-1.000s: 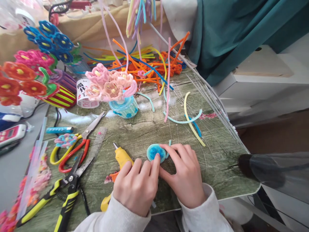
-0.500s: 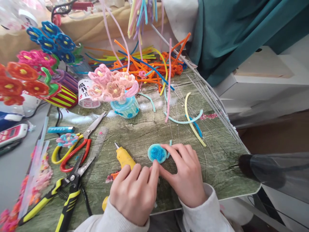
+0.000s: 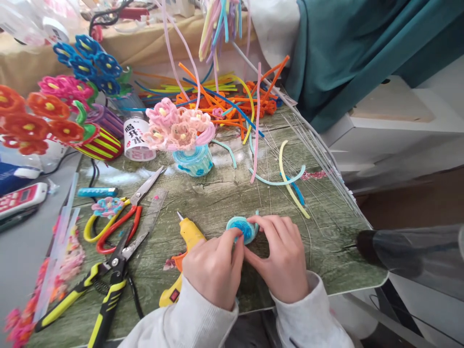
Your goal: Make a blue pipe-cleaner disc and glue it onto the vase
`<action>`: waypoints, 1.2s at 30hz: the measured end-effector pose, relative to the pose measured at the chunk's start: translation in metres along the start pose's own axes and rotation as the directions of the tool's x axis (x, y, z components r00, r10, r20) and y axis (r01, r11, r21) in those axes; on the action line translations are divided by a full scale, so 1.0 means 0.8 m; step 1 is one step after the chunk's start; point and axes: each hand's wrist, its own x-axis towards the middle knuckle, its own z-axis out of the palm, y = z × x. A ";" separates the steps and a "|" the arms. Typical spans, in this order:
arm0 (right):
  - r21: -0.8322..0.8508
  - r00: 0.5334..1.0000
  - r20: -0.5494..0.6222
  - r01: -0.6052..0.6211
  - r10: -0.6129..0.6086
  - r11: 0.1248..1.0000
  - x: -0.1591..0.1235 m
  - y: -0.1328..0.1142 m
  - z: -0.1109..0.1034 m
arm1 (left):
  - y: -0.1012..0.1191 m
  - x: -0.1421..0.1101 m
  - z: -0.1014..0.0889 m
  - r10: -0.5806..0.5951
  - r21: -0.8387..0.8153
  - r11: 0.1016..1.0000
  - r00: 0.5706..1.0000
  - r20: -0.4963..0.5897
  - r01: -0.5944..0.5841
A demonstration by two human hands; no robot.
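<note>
A small blue disc coiled from pipe cleaner (image 3: 242, 227) lies on the green wood-patterned mat (image 3: 217, 198) near its front edge. My left hand (image 3: 214, 268) has its fingertips curled onto the disc's left rim. My right hand (image 3: 281, 258) curves round the disc's right side, thumb and fingers pinching it. A short light-blue end sticks up from the disc by my right forefinger. Both sleeves are white.
A yellow glue gun (image 3: 184, 251) lies just left of my left hand. Further left lie red-and-yellow scissors (image 3: 123, 220), a steel ruler (image 3: 145, 227) and yellow-handled cutters (image 3: 94, 295). Pipe-cleaner flowers (image 3: 177, 128) and loose stems (image 3: 232, 96) crowd the back. Thin wires (image 3: 319, 159) run along the right edge.
Both hands have closed in on the blue disc: my left fingers moved up from below it onto its left rim. The view shifted slightly right.
</note>
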 end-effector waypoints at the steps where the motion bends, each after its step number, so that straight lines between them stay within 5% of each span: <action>1: -0.006 1.000 -0.006 0.006 -0.006 1.000 0.000 0.000 0.000 | 0.002 0.001 0.001 0.004 0.022 1.000 1.000 -0.002 -0.004; 8: -0.033 0.999 -0.024 0.038 -0.039 0.999 0.000 -0.001 0.000 | 0.004 0.003 0.007 0.095 0.101 0.991 0.995 -0.042 -0.090; 17: -0.032 0.999 -0.029 0.038 -0.039 0.999 0.002 -0.003 0.000 | 0.011 0.002 0.011 -0.022 0.121 0.992 0.999 -0.040 0.027; 36: 0.025 1.000 -0.016 0.021 -0.021 0.999 0.000 -0.001 0.001 | 0.010 -0.002 0.012 -0.027 0.143 0.989 0.998 -0.064 0.036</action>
